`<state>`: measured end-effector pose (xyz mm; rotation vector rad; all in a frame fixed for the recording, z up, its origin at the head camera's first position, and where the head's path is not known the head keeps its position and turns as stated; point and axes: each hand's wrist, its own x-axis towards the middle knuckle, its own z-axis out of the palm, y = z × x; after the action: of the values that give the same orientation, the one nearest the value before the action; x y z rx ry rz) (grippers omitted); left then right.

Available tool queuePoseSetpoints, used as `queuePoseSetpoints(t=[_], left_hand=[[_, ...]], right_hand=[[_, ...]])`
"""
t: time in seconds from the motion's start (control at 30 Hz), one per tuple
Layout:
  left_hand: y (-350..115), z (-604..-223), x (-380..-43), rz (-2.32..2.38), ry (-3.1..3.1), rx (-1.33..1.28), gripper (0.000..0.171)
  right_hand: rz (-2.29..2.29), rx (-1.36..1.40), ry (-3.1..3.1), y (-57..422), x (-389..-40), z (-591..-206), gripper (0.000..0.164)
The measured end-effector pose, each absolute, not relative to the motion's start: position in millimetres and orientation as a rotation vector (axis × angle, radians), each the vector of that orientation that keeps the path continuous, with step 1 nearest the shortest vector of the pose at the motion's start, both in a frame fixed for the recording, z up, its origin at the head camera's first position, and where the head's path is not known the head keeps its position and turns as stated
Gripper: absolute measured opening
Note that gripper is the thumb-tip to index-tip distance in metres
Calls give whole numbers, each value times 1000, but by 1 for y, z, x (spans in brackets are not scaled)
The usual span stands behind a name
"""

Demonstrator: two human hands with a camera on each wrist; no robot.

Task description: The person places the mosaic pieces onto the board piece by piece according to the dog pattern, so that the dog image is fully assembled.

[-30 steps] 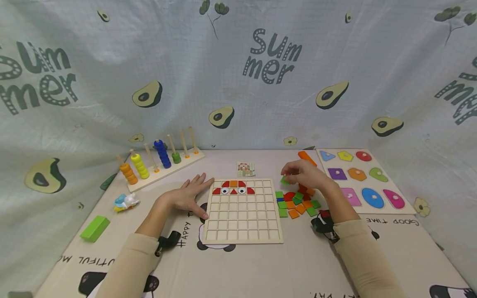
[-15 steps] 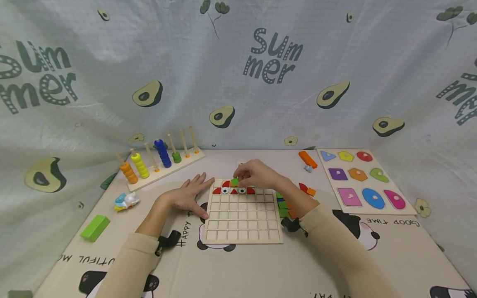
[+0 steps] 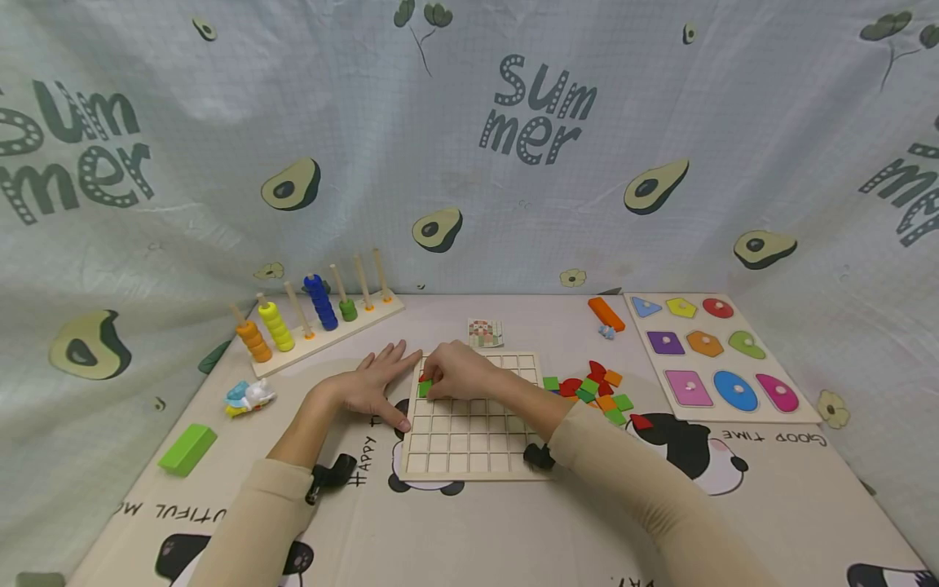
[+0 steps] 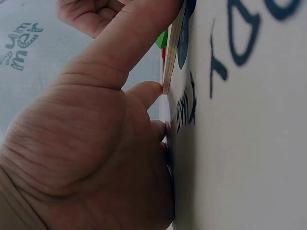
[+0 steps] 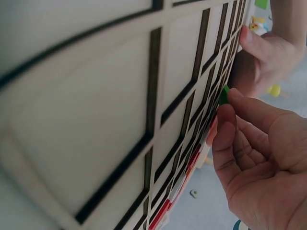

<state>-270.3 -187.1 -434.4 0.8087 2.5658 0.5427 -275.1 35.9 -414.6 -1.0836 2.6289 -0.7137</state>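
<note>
Our right hand (image 3: pixel 458 371) pinches a green square tile (image 3: pixel 425 390); our splayed left hand (image 3: pixel 372 389) touches the pale wooden grid board (image 3: pixel 469 442) at left.

Ring stacker (image 3: pixel 321 306), shape puzzle (image 3: pixel 722 359), green block (image 3: pixel 187 450)

The left fingers (image 3: pixel 403 366) are spread while the right fingers (image 5: pixel 224 140) curl, pinching.

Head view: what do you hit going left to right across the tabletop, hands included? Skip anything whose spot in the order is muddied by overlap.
Green block → small white-and-blue toy → left hand → right hand → loose tile pile → shape board
</note>
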Motion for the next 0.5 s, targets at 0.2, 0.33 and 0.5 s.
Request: queuePoseSetpoints(t=[0.2,0.33,0.5], left_hand=[[-187,-435,-271,545,2561,810,124],[-187,-434,-271,543,2560,803,124],[-187,-435,-271,538,2570,800,124]], right_hand=[[-696,-1064,2617,33,-274,-415,22],[-680,-1076,2617,34,-275,-415,27],[-752,-1139,2629,50,-274,-406,25]])
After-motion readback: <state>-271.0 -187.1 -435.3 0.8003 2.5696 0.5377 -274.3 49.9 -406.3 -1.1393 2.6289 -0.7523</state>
